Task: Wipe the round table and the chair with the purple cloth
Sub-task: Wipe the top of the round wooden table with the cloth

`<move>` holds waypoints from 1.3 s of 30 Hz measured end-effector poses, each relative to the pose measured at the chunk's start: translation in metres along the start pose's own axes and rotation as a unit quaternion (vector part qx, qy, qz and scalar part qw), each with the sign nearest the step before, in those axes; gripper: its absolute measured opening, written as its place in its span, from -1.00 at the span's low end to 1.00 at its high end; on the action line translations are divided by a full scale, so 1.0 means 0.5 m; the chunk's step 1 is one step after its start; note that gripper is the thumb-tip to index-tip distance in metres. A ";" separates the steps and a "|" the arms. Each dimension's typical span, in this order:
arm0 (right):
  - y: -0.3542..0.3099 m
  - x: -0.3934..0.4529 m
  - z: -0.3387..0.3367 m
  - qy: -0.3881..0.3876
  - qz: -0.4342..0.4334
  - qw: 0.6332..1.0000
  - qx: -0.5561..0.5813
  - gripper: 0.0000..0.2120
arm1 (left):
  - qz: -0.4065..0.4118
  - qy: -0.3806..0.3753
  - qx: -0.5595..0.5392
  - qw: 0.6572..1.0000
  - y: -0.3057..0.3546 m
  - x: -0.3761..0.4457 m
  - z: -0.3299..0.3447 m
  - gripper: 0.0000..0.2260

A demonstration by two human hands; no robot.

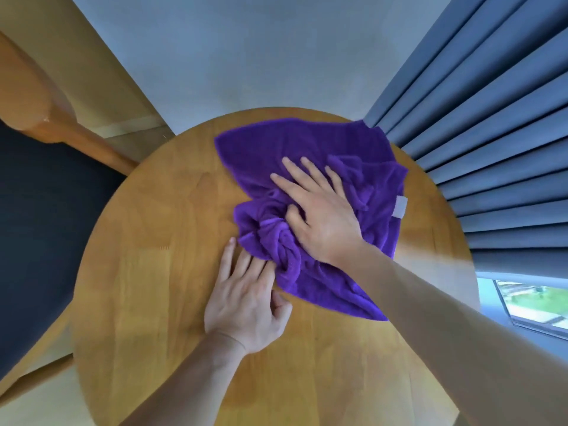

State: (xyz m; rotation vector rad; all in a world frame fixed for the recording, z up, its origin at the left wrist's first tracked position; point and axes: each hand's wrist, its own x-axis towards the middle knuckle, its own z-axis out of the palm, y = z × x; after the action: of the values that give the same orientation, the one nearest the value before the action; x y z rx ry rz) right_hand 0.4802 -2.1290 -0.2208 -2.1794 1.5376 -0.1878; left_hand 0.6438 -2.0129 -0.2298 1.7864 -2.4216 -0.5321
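Note:
A crumpled purple cloth (310,167) lies spread over the far right part of the round wooden table (147,272). My right hand (316,210) presses flat on the middle of the cloth, fingers spread, thumb tucked into a bunched fold. My left hand (246,299) rests flat on the bare wood just left of the cloth, its fingertips touching the cloth's bunched near edge. The chair (43,216), with a dark seat and a wooden frame, stands to the left of the table.
Pleated blue curtains (491,133) hang close behind the table's right side. A window (528,302) shows below them at the right. A pale wall (246,56) stands behind the table.

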 end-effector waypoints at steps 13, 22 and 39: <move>-0.057 -0.244 0.082 0.049 0.139 0.987 -0.062 -0.30 | 0.029 -0.029 0.042 0.998 -0.003 0.004 -0.005 -0.14; 0.051 -0.053 -0.007 -0.001 -0.048 0.996 -0.072 -0.35 | 0.005 0.017 0.021 1.000 0.004 0.000 0.005 -0.48; 0.031 -0.113 0.027 0.113 0.104 0.986 -0.062 -0.41 | 0.007 0.025 0.019 0.999 -0.001 0.004 0.002 -0.53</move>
State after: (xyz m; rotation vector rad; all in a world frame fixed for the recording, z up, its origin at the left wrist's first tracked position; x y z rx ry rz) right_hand 0.4514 -2.0770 -0.2312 -2.1316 1.9384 -0.2869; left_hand 0.6435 -2.0145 -0.2312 1.7730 -2.4256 -0.4389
